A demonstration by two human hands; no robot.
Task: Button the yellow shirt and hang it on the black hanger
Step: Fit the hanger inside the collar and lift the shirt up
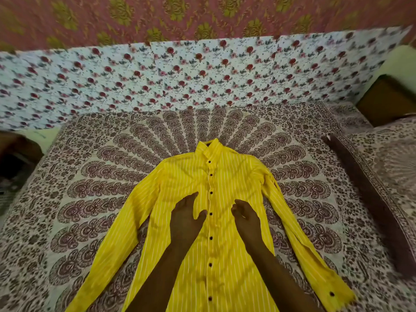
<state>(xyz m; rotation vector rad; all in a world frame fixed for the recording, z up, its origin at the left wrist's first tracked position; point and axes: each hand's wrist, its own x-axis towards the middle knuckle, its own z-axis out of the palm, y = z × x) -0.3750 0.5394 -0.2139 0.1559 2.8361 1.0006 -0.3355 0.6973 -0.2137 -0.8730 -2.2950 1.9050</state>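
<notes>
The yellow shirt (227,176) with thin white stripes lies flat and face up on the bed, collar pointing away from me, sleeves spread out to both sides. A row of dark buttons (211,192) runs down its closed front. My left hand (185,217) rests flat on the shirt's chest, left of the button row, fingers straight. My right hand (245,216) hovers or rests just right of the button row with fingers loosely bent and nothing in them. No black hanger is in view.
The bed is covered by a brown-patterned bedsheet (94,188). A floral cloth (180,75) hangs along the far side. A pillow (387,167) with a dark border lies at the right. A brown box (387,97) stands at the far right.
</notes>
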